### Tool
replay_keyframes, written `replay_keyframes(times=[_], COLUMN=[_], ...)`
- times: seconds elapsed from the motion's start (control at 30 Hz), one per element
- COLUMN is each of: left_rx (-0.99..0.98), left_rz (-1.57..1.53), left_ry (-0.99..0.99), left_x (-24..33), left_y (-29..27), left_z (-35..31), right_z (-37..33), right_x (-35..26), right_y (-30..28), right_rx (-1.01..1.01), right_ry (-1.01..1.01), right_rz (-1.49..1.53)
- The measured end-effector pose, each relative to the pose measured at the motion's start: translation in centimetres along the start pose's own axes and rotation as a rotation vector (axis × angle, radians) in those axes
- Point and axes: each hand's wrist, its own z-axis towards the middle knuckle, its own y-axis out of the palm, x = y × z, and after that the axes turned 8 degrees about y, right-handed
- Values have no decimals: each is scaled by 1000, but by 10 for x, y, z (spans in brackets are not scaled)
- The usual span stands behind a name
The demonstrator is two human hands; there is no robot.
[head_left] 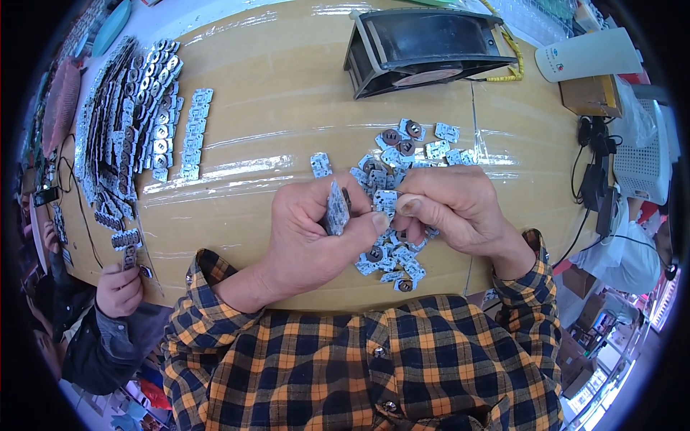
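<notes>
My left hand (305, 226) is closed round a grey-blue piece that looks like a strip of small circuit boards (336, 210), one end sticking up between thumb and fingers. Between my two hands sits a small light-blue circuit board (386, 202), with my left thumb at its lower edge. The thumb and fingers of my right hand (460, 212) pinch that board's right side. Whether it is joined to the strip is hidden by my left hand. Under and around both hands lies a loose heap of similar boards (413, 267), some carrying dark round parts.
Many long board strips (118, 122) are bunched at the left, with a single strip (195, 136) beside them. A black fan (431, 47) stands at the back. A white cup (589, 54), a cardboard box (591, 95) and a white basket (643, 161) are at right. Another person's hand (120, 289) holds a strip at left.
</notes>
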Motion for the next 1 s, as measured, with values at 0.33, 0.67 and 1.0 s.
replay_keyframes(times=[0.33,0.67,1.0], left_rx=[-5,51,92], left_rz=[29,378,764], left_ry=[55,257,646], left_x=[12,8,-3], left_y=[2,-6,2], left_z=[8,10,14], right_z=[-4,0,0], right_x=[-5,-2,-3], right_y=[0,-8,-8], right_rx=[114,227,98], right_ry=[216,259,292], right_rz=[304,289,273])
